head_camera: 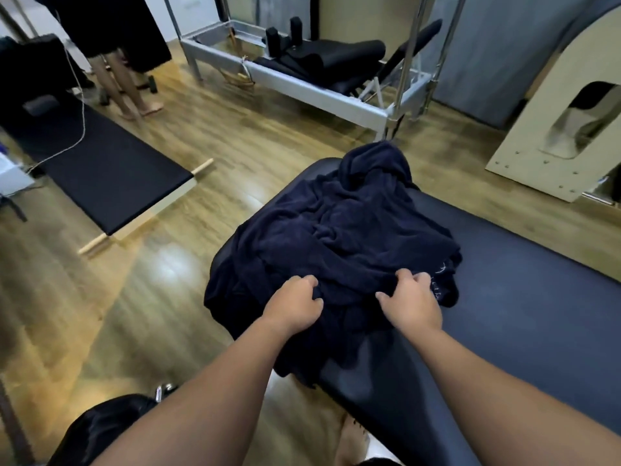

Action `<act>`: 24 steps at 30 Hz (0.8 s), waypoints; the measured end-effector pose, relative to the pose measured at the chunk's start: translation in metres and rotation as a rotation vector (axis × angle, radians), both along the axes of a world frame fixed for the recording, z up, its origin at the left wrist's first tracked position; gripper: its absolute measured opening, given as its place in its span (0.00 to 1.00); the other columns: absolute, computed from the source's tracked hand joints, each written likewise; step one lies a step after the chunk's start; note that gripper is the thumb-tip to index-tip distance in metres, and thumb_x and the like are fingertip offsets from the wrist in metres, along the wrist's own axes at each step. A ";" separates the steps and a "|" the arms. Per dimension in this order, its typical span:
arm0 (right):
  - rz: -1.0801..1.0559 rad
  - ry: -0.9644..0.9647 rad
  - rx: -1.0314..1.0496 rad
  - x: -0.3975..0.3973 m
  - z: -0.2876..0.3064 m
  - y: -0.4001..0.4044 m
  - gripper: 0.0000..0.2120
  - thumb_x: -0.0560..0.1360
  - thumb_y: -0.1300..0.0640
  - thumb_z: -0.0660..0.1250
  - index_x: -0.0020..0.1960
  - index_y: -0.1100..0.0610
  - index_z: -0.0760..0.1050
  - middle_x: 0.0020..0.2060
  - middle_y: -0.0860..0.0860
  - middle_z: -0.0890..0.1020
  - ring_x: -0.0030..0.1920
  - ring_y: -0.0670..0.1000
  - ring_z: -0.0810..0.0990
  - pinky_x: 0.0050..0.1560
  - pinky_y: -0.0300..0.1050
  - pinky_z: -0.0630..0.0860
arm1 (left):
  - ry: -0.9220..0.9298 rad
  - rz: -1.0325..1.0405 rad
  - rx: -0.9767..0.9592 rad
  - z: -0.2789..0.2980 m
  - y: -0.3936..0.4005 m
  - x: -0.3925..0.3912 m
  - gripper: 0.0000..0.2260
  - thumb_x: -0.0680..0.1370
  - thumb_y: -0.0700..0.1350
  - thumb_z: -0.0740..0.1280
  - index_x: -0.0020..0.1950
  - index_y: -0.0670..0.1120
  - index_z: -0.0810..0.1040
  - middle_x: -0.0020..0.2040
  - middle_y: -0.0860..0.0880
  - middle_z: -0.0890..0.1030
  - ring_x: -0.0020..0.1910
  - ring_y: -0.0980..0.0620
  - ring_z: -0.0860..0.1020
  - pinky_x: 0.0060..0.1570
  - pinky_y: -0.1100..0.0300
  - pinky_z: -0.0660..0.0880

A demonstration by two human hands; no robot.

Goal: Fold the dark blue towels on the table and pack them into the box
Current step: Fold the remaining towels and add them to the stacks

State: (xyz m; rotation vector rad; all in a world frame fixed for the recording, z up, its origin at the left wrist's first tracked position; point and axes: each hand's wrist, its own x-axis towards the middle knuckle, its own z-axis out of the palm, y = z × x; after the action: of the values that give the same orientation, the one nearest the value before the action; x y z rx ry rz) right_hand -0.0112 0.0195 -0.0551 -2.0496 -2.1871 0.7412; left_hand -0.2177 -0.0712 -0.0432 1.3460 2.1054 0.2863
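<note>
Glossy wood-plank flooring runs under a studio room fitted with exercise gear: a silver metal-framed reformer with black pads at the back, a low black-topped platform with pale wooden rails to the left, a cream arched wooden barrel on the right, and a second person's bare legs near the far left corner. Close in front stands the padded dark blue vinyl bench, and heaped on its near end, spilling partly over the rounded edge, lies the crumpled pile of dark blue terry towels. The left hand has its fingers curled into the cloth, gripping a bunch of it; the right hand likewise pinches a fold just beside a patch of pale lettering. Both seem to be taking hold of one towel's edge, probably to draw it free of the heap for folding. No box shows in view.
</note>
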 end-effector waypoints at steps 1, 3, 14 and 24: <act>-0.052 -0.037 0.002 0.006 -0.005 0.007 0.25 0.75 0.45 0.72 0.65 0.55 0.68 0.63 0.57 0.68 0.59 0.61 0.74 0.52 0.57 0.79 | 0.024 -0.046 -0.019 0.000 0.008 0.005 0.19 0.79 0.50 0.65 0.70 0.48 0.75 0.63 0.47 0.77 0.62 0.46 0.77 0.61 0.54 0.74; -0.172 -0.089 -0.006 0.019 -0.012 0.016 0.29 0.73 0.47 0.74 0.65 0.55 0.64 0.65 0.59 0.65 0.62 0.63 0.69 0.55 0.60 0.77 | 0.060 -0.164 -0.071 -0.003 0.020 0.016 0.20 0.79 0.52 0.66 0.71 0.50 0.73 0.63 0.47 0.77 0.60 0.46 0.76 0.59 0.54 0.75; -0.254 0.089 -0.071 0.045 -0.032 0.033 0.16 0.75 0.65 0.61 0.59 0.54 0.65 0.46 0.55 0.74 0.44 0.61 0.74 0.44 0.53 0.73 | 0.306 -0.431 -0.065 -0.019 0.088 0.055 0.26 0.82 0.56 0.63 0.75 0.47 0.62 0.57 0.44 0.81 0.55 0.41 0.80 0.48 0.50 0.77; -0.296 -0.110 -0.092 0.081 0.003 0.024 0.27 0.74 0.67 0.60 0.71 0.50 0.69 0.52 0.52 0.66 0.45 0.58 0.73 0.45 0.49 0.73 | 0.252 -0.698 -0.147 0.000 0.146 0.069 0.09 0.81 0.49 0.63 0.44 0.46 0.72 0.45 0.49 0.77 0.44 0.46 0.78 0.44 0.53 0.77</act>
State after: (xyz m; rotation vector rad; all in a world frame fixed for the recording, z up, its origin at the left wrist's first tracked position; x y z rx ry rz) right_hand 0.0701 0.0438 -0.0525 -2.4408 -1.8663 0.7223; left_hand -0.1488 0.0748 -0.0436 1.9908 1.6571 -0.3351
